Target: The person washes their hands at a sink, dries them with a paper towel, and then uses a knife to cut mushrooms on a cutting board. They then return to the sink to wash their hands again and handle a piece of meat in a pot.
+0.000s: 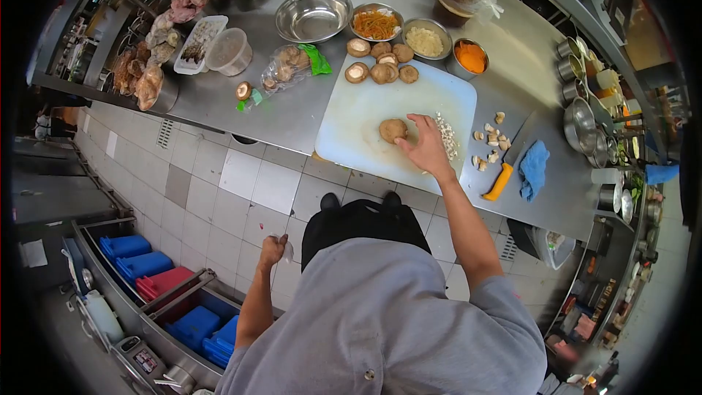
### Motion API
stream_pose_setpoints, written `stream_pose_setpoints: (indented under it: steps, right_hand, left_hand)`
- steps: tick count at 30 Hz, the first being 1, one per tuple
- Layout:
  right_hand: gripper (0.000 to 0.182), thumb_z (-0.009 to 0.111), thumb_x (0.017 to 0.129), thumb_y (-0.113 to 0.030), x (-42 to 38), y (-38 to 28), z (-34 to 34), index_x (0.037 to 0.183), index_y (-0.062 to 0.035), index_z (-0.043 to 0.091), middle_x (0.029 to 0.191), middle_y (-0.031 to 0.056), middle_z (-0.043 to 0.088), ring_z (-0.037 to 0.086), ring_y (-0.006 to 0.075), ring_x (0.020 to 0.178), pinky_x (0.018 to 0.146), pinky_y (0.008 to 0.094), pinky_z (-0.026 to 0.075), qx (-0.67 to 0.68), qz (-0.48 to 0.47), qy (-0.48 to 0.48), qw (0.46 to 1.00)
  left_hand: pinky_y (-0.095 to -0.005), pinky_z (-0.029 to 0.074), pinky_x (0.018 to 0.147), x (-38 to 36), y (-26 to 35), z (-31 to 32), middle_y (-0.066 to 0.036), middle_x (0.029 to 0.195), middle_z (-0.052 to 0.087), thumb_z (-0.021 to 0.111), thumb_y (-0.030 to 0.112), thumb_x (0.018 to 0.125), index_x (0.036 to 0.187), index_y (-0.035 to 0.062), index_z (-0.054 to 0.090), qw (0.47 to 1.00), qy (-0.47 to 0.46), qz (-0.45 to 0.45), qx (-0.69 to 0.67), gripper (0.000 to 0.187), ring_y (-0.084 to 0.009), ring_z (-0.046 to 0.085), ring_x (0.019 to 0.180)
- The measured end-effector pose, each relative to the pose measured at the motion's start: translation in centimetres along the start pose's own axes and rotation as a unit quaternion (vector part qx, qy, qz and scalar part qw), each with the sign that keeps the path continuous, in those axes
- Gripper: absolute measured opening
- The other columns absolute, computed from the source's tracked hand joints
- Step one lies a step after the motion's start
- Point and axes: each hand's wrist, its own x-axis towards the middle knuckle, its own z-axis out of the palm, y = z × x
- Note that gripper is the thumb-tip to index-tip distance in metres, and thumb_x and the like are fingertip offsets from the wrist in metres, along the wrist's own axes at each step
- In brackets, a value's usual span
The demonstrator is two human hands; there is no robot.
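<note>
My right hand (426, 148) is over the white cutting board (351, 143), thumb and fingers apart. Its thumb tip is right at the edge of a brown mushroom (393, 129) lying cap up. Beside this hand is a strip of finely chopped white bits (447, 135). More mushrooms (384, 72) sit in a cluster at the board's far left corner. My left hand (273, 249) hangs low over the floor, away from the counter, with its fingers closed. A small pale, translucent thing (288, 251) shows at its fingers; I cannot tell what it is.
Right of the board lie garlic cloves (493, 139), an orange-handled knife (501, 179) and a blue cloth (534, 170). Behind it stand bowls of shredded carrot (376, 25) and pale mince (425, 40). A steel bowl (313, 16) and bagged mushrooms (289, 66) are further left.
</note>
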Motion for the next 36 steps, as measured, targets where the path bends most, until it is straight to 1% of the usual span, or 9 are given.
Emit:
stream_pose_setpoints:
  steps: [13,16,20,22,25,28,31,32,36]
  right_hand:
    - [0.066,0.08,0.072,-0.019,0.3,-0.6,2.6,0.13,-0.0027,0.052,0.126,0.019,0.058,0.05,0.0367,0.12,0.103,0.044,0.042,-0.024,0.016,-0.003,1.0]
    - [0.063,0.08,0.073,-0.019,0.2,-1.2,2.4,0.128,-0.0021,0.053,0.121,0.0198,0.06,0.055,0.0378,0.112,0.099,0.0435,0.045,-0.025,0.009,0.032,0.999]
    - [0.052,0.077,0.082,-0.022,0.4,-1.4,2.4,0.125,-0.0017,0.055,0.109,0.0126,0.064,0.062,0.0262,0.096,0.086,0.0367,0.051,0.21,0.071,0.0,0.975]
    - [0.046,0.074,0.087,-0.023,0.7,-0.7,2.5,0.123,-0.0017,0.056,0.104,0.0082,0.065,0.062,0.0189,0.09,0.081,0.0322,0.052,0.42,0.151,-0.048,0.894]
    - [0.042,0.071,0.091,-0.023,1.1,0.9,2.9,0.124,-0.0018,0.056,0.104,0.0047,0.064,0.06,0.0121,0.092,0.078,0.0292,0.05,0.569,0.212,-0.076,0.791]
    - [0.046,0.075,0.087,-0.024,1.5,0.8,2.0,0.122,-0.0013,0.055,0.104,0.0073,0.065,0.061,0.0155,0.091,0.076,0.031,0.051,0.455,0.181,0.005,0.872]
    - [0.049,0.079,0.083,-0.025,2.5,0.3,1.3,0.118,-0.0014,0.055,0.104,0.0111,0.065,0.062,0.0208,0.092,0.077,0.0336,0.051,0.205,0.114,0.134,0.963]
    - [0.052,0.082,0.077,-0.024,2.9,0.1,0.8,0.115,-0.0014,0.055,0.109,0.0161,0.064,0.062,0.0286,0.101,0.084,0.0387,0.05,0.16,0.121,0.13,0.971]
    - [0.05,0.079,0.076,-0.017,3.3,2.3,1.4,0.117,-0.0021,0.055,0.115,0.0189,0.063,0.056,0.0358,0.112,0.094,0.0436,0.046,-0.034,0.034,0.103,0.994]
  left_hand:
    - [-0.0481,0.051,0.066,4.0,-1.0,1.0,-0.032,0.072,0.064,0.064,0.039,0.089,0.071,-0.0095,0.065,0.999,-0.038,0.017,0.0,0.052,-0.0441,0.068,0.073]
    - [-0.0482,0.051,0.068,3.8,-1.0,0.9,-0.032,0.073,0.064,0.064,0.039,0.089,0.074,-0.0097,0.065,0.998,-0.057,0.008,0.011,0.052,-0.0445,0.068,0.074]
    - [-0.0485,0.051,0.069,2.9,-1.3,1.2,-0.033,0.076,0.065,0.064,0.04,0.089,0.077,-0.0099,0.066,0.998,-0.056,-0.027,0.011,0.051,-0.0452,0.068,0.078]
    - [-0.0487,0.051,0.069,2.7,-1.5,1.2,-0.033,0.076,0.065,0.064,0.04,0.088,0.077,-0.0103,0.066,0.998,-0.05,-0.033,0.002,0.051,-0.0456,0.068,0.079]
    - [-0.0486,0.051,0.069,2.5,-1.9,1.4,-0.033,0.076,0.065,0.064,0.04,0.088,0.077,-0.0107,0.065,0.998,-0.043,-0.038,-0.013,0.052,-0.0455,0.068,0.079]
    - [-0.0479,0.051,0.069,2.3,-2.5,1.7,-0.032,0.076,0.065,0.064,0.04,0.088,0.077,-0.0108,0.065,0.998,-0.04,-0.038,-0.022,0.052,-0.0439,0.069,0.078]
    - [-0.0473,0.051,0.069,2.3,-2.6,1.6,-0.031,0.075,0.065,0.065,0.041,0.088,0.077,-0.0104,0.066,0.998,-0.046,-0.046,-0.024,0.053,-0.0425,0.069,0.077]
    - [-0.0473,0.051,0.069,2.2,-2.4,1.7,-0.031,0.075,0.065,0.065,0.041,0.088,0.076,-0.0102,0.066,0.998,-0.044,-0.049,-0.016,0.052,-0.0422,0.069,0.077]
    - [-0.0474,0.051,0.067,2.1,-1.8,1.9,-0.031,0.073,0.065,0.065,0.041,0.089,0.075,-0.0093,0.066,0.998,-0.036,-0.05,-0.024,0.052,-0.0423,0.069,0.076]
